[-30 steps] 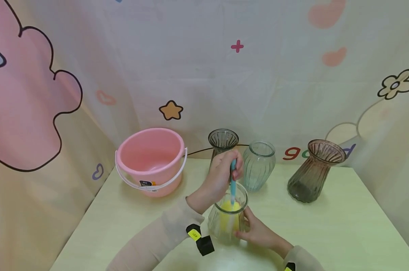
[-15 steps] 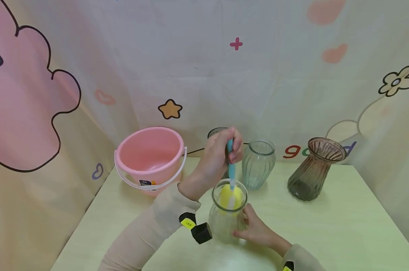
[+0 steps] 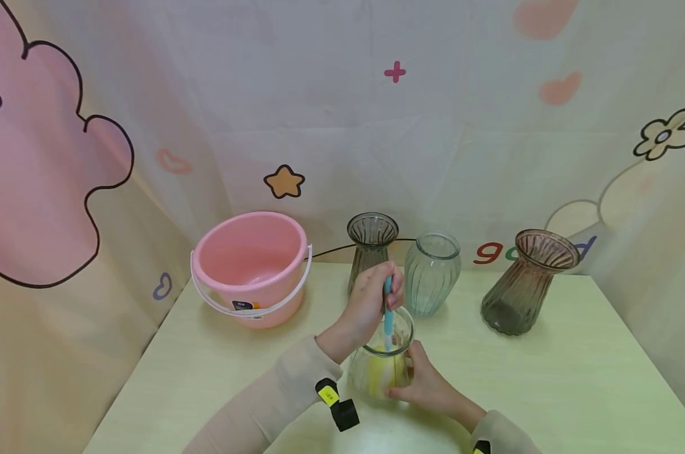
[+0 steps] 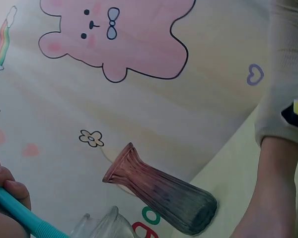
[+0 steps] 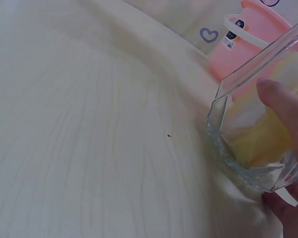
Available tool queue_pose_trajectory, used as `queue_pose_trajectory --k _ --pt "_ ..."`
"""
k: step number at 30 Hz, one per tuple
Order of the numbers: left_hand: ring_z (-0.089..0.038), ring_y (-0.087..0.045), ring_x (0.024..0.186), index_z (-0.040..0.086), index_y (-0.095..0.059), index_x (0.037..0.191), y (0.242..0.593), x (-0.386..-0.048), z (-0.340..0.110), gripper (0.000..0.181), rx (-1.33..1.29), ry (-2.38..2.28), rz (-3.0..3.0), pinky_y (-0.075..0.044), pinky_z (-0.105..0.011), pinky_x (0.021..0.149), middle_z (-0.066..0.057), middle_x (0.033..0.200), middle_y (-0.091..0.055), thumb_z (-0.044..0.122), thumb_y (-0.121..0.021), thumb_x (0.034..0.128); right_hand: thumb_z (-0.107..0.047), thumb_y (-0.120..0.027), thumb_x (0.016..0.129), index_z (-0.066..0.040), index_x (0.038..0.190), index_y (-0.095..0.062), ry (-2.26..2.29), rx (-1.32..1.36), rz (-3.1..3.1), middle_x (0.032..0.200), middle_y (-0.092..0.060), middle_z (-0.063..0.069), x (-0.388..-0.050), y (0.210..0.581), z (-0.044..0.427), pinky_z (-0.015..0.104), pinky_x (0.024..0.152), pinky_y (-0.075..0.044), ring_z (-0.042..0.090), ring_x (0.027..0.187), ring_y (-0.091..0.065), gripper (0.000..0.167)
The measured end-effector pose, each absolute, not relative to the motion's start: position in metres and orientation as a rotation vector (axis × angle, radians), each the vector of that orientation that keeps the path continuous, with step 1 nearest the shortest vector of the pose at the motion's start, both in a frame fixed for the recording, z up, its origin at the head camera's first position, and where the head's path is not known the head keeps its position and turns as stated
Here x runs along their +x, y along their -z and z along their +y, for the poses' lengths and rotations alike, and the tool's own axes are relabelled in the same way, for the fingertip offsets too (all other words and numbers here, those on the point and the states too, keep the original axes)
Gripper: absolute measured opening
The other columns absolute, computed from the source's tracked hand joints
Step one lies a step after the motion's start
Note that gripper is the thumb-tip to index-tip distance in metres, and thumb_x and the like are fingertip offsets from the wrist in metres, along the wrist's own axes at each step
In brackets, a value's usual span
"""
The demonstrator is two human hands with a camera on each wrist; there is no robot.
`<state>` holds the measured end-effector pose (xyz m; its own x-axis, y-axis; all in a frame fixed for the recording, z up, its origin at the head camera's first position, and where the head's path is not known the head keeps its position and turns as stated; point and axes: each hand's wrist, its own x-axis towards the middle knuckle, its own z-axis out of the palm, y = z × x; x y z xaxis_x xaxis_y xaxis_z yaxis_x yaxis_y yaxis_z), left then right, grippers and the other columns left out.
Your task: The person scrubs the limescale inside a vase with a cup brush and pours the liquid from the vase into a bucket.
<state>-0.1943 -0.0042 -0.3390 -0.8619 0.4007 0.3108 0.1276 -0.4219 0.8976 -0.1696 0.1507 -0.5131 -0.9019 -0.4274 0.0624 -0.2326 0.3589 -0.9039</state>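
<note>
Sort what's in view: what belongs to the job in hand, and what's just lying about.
In use:
clear glass jar, held by the right hand
blue-handled brush, gripped by the left hand
yellow sponge head, inside the jar

Apparently just standing by, untouched:
pink bucket
grey vase
pale green vase
pinkish-brown vase

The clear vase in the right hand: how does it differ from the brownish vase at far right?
The clear vase is nearly colourless; the brownish vase is tinted. The clear vase is gripped by the right hand; the brownish vase is untouched. The clear vase has a sponge brush in it; in the brownish vase, none shows. Both are see-through and open-topped.
</note>
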Motion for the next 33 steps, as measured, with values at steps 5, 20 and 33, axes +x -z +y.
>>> queue_pose_trajectory --k 5,20,33 --pt "-0.01 -0.033 0.049 0.008 -0.037 0.066 0.342 -0.195 -0.005 0.034 0.811 -2.384 1.63 -0.028 -0.021 0.05 0.004 0.055 -0.034 0.022 -0.029 0.0962 -0.025 -0.075 0.074 -0.01 0.14 -0.015 1.493 -0.653 2.41 0.14 -0.027 0.015 -0.169 0.512 0.153 0.054 0.1 -0.034 0.033 0.13 -0.029 0.09" --pt "-0.009 -0.032 0.048 0.009 -0.038 0.064 0.335 -0.19 -0.009 0.033 0.765 -2.417 1.588 -0.027 -0.021 0.049 0.005 0.053 -0.034 0.018 -0.03 0.0951 -0.021 -0.076 0.074 -0.016 0.143 -0.016 1.551 -0.621 2.292 0.144 -0.027 0.012 -0.172 0.51 0.162 0.054 0.102 -0.032 0.037 0.128 -0.035 0.092" --pt "-0.011 -0.03 0.047 0.011 -0.039 0.061 0.265 -0.188 -0.015 0.036 0.915 -2.457 1.518 -0.024 -0.022 0.049 0.004 0.05 -0.032 0.018 -0.029 0.0945 -0.02 -0.079 0.069 -0.01 0.133 -0.023 1.591 -0.497 2.427 0.14 -0.033 0.019 -0.167 0.513 0.152 0.057 0.097 -0.036 0.044 0.128 -0.034 0.086"
